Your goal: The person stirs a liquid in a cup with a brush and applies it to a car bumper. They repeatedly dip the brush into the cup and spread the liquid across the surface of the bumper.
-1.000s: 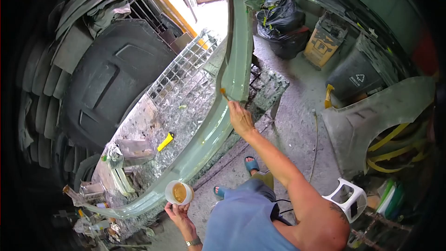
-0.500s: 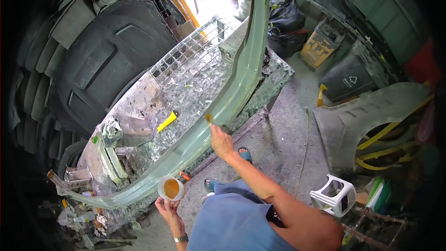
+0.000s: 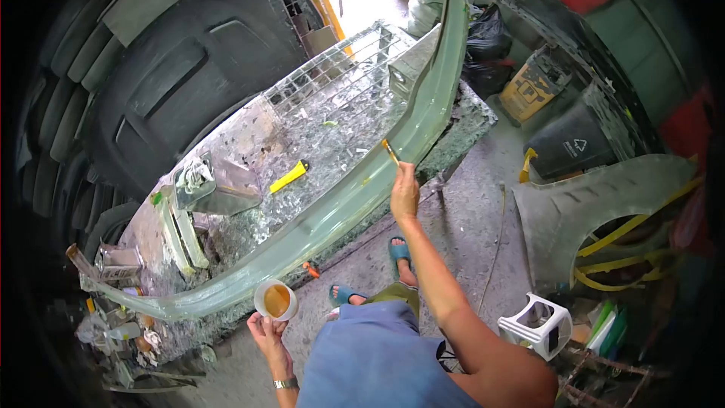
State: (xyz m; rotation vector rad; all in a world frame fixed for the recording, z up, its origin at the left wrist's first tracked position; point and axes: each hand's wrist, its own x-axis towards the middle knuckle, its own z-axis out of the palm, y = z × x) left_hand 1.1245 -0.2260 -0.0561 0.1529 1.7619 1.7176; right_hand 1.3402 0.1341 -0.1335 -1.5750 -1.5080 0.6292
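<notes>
A long, curved, pale green moulded strip [image 3: 340, 211] lies along the near side of the workbench, its far end rising toward the top. My right hand [image 3: 405, 193] grips a small brush [image 3: 390, 153], and the brush's amber-wet tip rests at the strip's inner edge. In my left hand [image 3: 269, 336] is a white cup [image 3: 276, 301] with amber liquid in it, tilted toward me just below the strip's near edge. An orange-handled tool [image 3: 310, 270] pokes out under the strip between my hands.
On the splattered workbench [image 3: 325, 151] lie a yellow-handled cutter [image 3: 290, 177] and a metal container [image 3: 219, 185] with rags. A black hood panel [image 3: 189, 75] leans behind it. To the right stand a grey fender [image 3: 589, 211], a dark bin [image 3: 570, 136] and a white stool [image 3: 536, 325].
My right hand has moved the brush up and to the right along the strip. The cup stays low at the left, and the camera view has shifted slightly.
</notes>
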